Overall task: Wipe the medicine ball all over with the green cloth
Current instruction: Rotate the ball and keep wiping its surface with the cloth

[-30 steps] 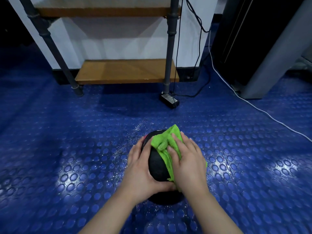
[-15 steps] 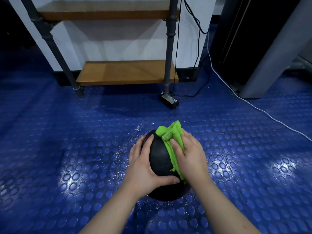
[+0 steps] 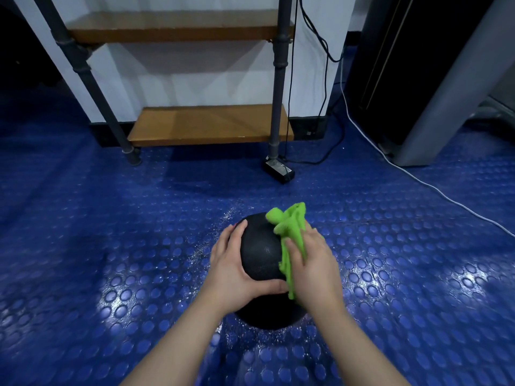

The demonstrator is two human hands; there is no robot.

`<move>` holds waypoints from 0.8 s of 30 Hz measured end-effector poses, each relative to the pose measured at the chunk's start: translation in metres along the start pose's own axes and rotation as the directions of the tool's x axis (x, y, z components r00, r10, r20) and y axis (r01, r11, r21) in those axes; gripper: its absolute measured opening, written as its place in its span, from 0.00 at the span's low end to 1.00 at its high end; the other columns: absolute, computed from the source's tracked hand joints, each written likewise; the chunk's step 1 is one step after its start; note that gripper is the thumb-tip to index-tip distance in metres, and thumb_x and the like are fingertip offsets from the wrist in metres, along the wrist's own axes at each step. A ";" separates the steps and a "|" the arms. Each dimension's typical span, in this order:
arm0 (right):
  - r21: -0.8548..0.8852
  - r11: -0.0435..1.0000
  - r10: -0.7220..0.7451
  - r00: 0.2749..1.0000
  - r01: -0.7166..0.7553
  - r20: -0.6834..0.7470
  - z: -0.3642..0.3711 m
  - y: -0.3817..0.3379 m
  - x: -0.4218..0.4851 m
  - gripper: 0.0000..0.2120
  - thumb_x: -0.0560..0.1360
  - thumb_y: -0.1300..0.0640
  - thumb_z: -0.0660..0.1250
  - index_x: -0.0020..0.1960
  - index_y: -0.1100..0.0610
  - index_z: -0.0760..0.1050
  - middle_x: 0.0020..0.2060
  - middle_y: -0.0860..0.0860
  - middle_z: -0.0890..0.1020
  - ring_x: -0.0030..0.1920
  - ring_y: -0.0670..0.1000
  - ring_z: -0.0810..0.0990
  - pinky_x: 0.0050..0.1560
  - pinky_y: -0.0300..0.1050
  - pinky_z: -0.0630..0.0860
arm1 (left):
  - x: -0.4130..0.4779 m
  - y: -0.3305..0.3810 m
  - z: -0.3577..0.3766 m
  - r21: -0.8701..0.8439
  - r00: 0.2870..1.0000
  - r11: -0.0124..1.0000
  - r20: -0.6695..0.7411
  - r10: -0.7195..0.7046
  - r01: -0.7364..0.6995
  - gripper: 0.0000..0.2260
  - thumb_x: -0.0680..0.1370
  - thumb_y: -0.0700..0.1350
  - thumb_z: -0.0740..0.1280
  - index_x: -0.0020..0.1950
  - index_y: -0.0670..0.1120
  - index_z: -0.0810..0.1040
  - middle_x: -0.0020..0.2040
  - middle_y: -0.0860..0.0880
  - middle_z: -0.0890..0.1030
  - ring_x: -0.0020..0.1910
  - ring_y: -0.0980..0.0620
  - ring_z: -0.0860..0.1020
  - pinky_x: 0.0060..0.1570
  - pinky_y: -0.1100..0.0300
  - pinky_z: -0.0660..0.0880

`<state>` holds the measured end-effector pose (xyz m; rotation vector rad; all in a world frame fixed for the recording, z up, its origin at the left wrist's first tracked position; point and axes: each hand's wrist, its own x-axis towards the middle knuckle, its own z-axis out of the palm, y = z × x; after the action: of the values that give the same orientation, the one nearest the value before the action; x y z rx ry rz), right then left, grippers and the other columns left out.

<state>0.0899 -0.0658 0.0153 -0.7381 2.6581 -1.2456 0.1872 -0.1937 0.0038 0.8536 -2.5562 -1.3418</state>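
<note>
Since a second ago the green cloth (image 3: 289, 235) has slid off the crown of the medicine ball (image 3: 260, 252) onto its right flank, exposing more bare black top. My right hand (image 3: 315, 268) went with it.

Ball position: low in front of me, centre of view, between both hands over the blue floor (image 3: 111, 246). I cannot tell whether it rests on the floor; my wrists hide the underside.

Left hand (image 3: 232, 271): fingers (image 3: 239, 228) curled round the left side, thumb hooked across the near face, gripping the ball to steady it. Right hand: fingers (image 3: 314, 236) and thumb curved over the cloth, holding it bunched and pressed to the ball.

Step, as I judge it: mid-wipe, right side under way; far side and underside probably not yet done. The next move calls for turning the ball with the left hand to bring a fresh face under the cloth, and spreading the cloth flatter for more contact.

Materials: ball round, matte black, fine pebbled grain; likely grippy and heavy. Cloth bright, soft, nappy, crumpled into ridges. Floor glossy, with raised round studs, dusted with pale specks near the ball. Beyond it stands a pipe-framed shelf (image 3: 209, 126) with wooden boards.
</note>
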 end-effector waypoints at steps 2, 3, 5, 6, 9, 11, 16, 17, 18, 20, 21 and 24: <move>-0.015 0.995 -0.099 0.995 0.099 0.013 0.001 0.004 -0.008 0.19 0.80 0.51 0.61 0.70 0.52 0.72 0.70 0.47 0.71 0.73 0.49 0.64 0.73 0.42 0.57 | 0.003 -0.006 -0.003 -0.015 1.000 1.000 -0.001 -0.010 0.010 0.65 0.45 0.77 0.73 0.77 0.64 0.50 0.78 0.60 0.49 0.78 0.54 0.52 0.77 0.50 0.56; -0.004 0.996 -0.090 0.995 0.090 0.034 -0.002 0.006 -0.006 0.19 0.80 0.51 0.61 0.69 0.51 0.72 0.69 0.47 0.72 0.73 0.48 0.64 0.72 0.39 0.57 | 0.003 -0.008 -0.003 -0.020 1.000 1.000 0.000 -0.006 0.006 0.65 0.45 0.77 0.73 0.77 0.65 0.50 0.78 0.60 0.49 0.78 0.55 0.52 0.77 0.49 0.57; 0.010 0.999 0.047 0.996 -0.048 0.075 -0.009 0.007 0.009 0.14 0.80 0.50 0.61 0.63 0.51 0.76 0.60 0.48 0.79 0.66 0.51 0.72 0.60 0.40 0.66 | 0.002 -0.009 -0.003 -0.013 1.000 1.000 -0.002 0.004 -0.004 0.64 0.45 0.77 0.73 0.77 0.65 0.50 0.78 0.61 0.48 0.78 0.55 0.52 0.77 0.48 0.57; 0.015 0.989 0.142 0.986 -0.144 0.089 -0.013 0.007 0.018 0.11 0.80 0.49 0.60 0.57 0.52 0.77 0.51 0.48 0.81 0.59 0.53 0.76 0.50 0.42 0.67 | 0.001 -0.009 -0.003 -0.007 1.000 1.000 -0.003 0.005 -0.005 0.64 0.46 0.76 0.74 0.77 0.65 0.50 0.78 0.62 0.48 0.78 0.54 0.52 0.77 0.48 0.56; 0.024 0.950 0.306 0.946 -0.310 0.105 -0.022 0.002 0.038 0.14 0.81 0.46 0.58 0.48 0.55 0.75 0.36 0.48 0.76 0.46 0.55 0.77 0.40 0.45 0.64 | 0.000 -0.009 -0.002 -0.011 1.000 1.000 0.000 0.014 -0.014 0.62 0.47 0.75 0.74 0.77 0.66 0.49 0.77 0.62 0.48 0.78 0.54 0.51 0.77 0.50 0.55; 0.012 0.957 0.288 0.952 -0.291 0.098 -0.018 -0.005 0.033 0.13 0.81 0.48 0.58 0.49 0.55 0.76 0.37 0.48 0.77 0.44 0.54 0.76 0.40 0.46 0.65 | 0.002 -0.010 -0.002 -0.015 1.000 1.000 -0.005 0.008 -0.008 0.63 0.46 0.77 0.73 0.76 0.65 0.50 0.77 0.62 0.49 0.77 0.53 0.53 0.76 0.47 0.58; 0.023 0.993 -0.111 0.993 0.112 -0.029 0.004 -0.005 -0.006 0.16 0.79 0.52 0.59 0.64 0.53 0.77 0.64 0.49 0.78 0.68 0.49 0.70 0.70 0.42 0.62 | 0.003 -0.013 -0.001 -0.031 1.000 0.999 -0.018 0.017 -0.017 0.63 0.46 0.77 0.74 0.77 0.65 0.50 0.77 0.61 0.50 0.77 0.55 0.54 0.76 0.49 0.59; 0.018 0.990 -0.142 0.990 0.142 -0.020 0.004 -0.004 -0.006 0.17 0.79 0.52 0.59 0.65 0.53 0.77 0.64 0.48 0.77 0.69 0.48 0.69 0.71 0.41 0.61 | 0.001 -0.014 -0.001 -0.034 1.000 0.999 -0.017 0.021 -0.022 0.64 0.46 0.77 0.73 0.77 0.65 0.49 0.77 0.62 0.50 0.77 0.55 0.54 0.76 0.49 0.59; 0.030 0.990 -0.136 0.991 0.136 -0.007 0.002 -0.002 -0.003 0.16 0.80 0.51 0.59 0.65 0.52 0.77 0.63 0.47 0.78 0.68 0.47 0.71 0.68 0.40 0.63 | 0.000 -0.016 -0.001 -0.036 0.999 0.999 -0.020 0.028 -0.029 0.64 0.46 0.78 0.73 0.77 0.65 0.49 0.76 0.63 0.50 0.77 0.55 0.54 0.76 0.49 0.59; 0.052 0.998 -0.022 0.999 0.020 0.026 -0.006 -0.003 0.009 0.11 0.80 0.51 0.60 0.57 0.53 0.79 0.50 0.47 0.82 0.54 0.48 0.78 0.50 0.38 0.67 | -0.002 -0.018 0.000 -0.035 0.998 0.998 -0.031 0.045 -0.047 0.63 0.47 0.78 0.72 0.77 0.65 0.50 0.76 0.62 0.50 0.77 0.55 0.54 0.76 0.49 0.58; 0.043 0.997 0.058 0.997 -0.060 0.053 -0.011 -0.004 0.019 0.10 0.80 0.50 0.60 0.52 0.53 0.78 0.41 0.47 0.80 0.45 0.49 0.78 0.41 0.40 0.65 | -0.004 -0.019 0.000 -0.035 0.998 0.998 -0.033 0.051 -0.052 0.62 0.47 0.78 0.72 0.77 0.65 0.50 0.76 0.63 0.50 0.77 0.55 0.53 0.76 0.48 0.58; -0.030 0.966 0.257 0.955 -0.255 0.151 -0.018 0.001 0.047 0.14 0.80 0.47 0.59 0.44 0.55 0.74 0.32 0.49 0.76 0.38 0.53 0.74 0.34 0.46 0.64 | -0.012 -0.024 -0.002 -0.048 0.998 0.997 -0.013 0.061 -0.061 0.59 0.49 0.75 0.76 0.74 0.70 0.48 0.76 0.65 0.48 0.77 0.57 0.52 0.76 0.47 0.58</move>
<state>0.0434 -0.0752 0.0309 -0.4508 2.5363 -1.0637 0.2080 -0.1993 -0.0119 0.7662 -2.5083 -1.3707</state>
